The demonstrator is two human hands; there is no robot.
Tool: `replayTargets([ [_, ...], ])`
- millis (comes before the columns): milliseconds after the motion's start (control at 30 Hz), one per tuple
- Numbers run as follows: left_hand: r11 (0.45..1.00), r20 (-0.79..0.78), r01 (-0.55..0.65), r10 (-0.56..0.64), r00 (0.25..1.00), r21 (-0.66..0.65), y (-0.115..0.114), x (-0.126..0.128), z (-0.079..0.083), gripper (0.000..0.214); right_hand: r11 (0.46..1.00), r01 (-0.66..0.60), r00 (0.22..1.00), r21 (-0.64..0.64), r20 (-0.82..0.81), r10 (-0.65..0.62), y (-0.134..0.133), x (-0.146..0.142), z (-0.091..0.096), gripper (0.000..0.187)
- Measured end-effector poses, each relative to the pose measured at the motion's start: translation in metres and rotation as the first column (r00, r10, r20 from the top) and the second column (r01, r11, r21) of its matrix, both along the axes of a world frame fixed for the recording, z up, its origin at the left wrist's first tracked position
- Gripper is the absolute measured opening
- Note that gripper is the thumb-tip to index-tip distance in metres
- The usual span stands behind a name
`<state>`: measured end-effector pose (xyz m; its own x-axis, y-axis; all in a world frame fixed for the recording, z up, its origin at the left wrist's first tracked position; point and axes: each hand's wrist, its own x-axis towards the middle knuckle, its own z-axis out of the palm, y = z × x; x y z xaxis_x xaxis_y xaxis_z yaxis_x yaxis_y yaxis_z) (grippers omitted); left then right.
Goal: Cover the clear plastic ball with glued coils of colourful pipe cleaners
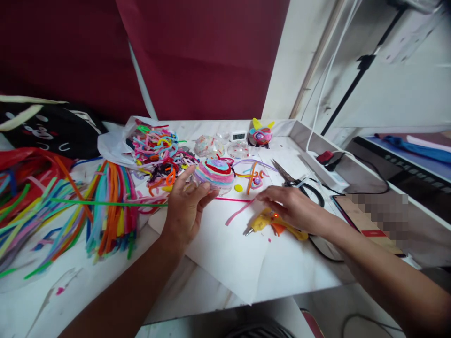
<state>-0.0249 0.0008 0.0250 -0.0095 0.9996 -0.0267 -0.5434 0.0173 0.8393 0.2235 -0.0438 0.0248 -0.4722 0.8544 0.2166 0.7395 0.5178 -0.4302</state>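
A striped dome (215,174), coiled from colourful pipe cleaners over what looks like a clear shell, stands near the table's middle. My left hand (186,202) has its fingers curled at the dome's left edge, gripping it. Farther right, my right hand (292,204) is closed, with its fingertips at the upper end of a short pink pipe cleaner (237,213). Below that hand lies a yellow glue gun (262,221) with a small red light on. Behind my left hand runs a long green pipe cleaner (120,203). Black-handled scissors (287,173) lie beyond my right hand.
Bundled pipe cleaners (112,206) lie at left, and a bag of tangled pieces (155,143) sits behind. At the back are a small digital clock (238,136) and a finished colourful figure (261,134). A power strip (329,173) and phone (366,225) are at right.
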Motion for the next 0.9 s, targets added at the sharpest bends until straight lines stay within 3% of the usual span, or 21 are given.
replayTargets([
  [100,1.0,-0.007,0.02,-0.02,1.0,0.001,0.001,-0.001,-0.005,0.065,0.982,0.171,0.964,-0.077,0.218,-0.151,-0.03,0.02,-0.007,0.023],
  [167,1.0,-0.003,0.027,-0.027,1.0,0.001,0.001,-0.001,-0.006,0.062,0.941,0.302,0.913,-0.15,0.331,-0.24,-0.046,0.026,-0.013,0.025],
  [267,0.999,0.004,0.038,-0.038,0.999,-0.009,-0.002,0.001,-0.008,0.059,0.871,0.447,0.858,-0.203,0.374,-0.352,-0.059,0.028,-0.021,0.032],
  [367,0.998,0.007,0.061,-0.061,0.998,-0.003,-0.005,0.003,-0.008,0.059,0.853,0.466,0.853,-0.233,0.374,-0.364,-0.06,0.03,-0.026,0.027],
  [500,0.997,0.017,0.071,-0.071,0.997,-0.017,-0.006,0.003,-0.01,0.058,0.874,0.414,0.895,-0.255,0.292,-0.338,-0.059,0.036,-0.028,0.021],
  [700,0.995,0.064,0.096,-0.094,0.994,-0.027,-0.006,0.002,-0.012,0.052,0.836,0.342,0.933,-0.43,0.051,-0.356,-0.069,0.047,-0.022,0.033],
  [900,0.993,0.088,0.106,-0.101,0.991,-0.049,-0.007,0.001,-0.012,0.048,0.864,0.42,0.87,-0.276,-0.147,-0.47,-0.077,0.042,-0.004,0.04],
])
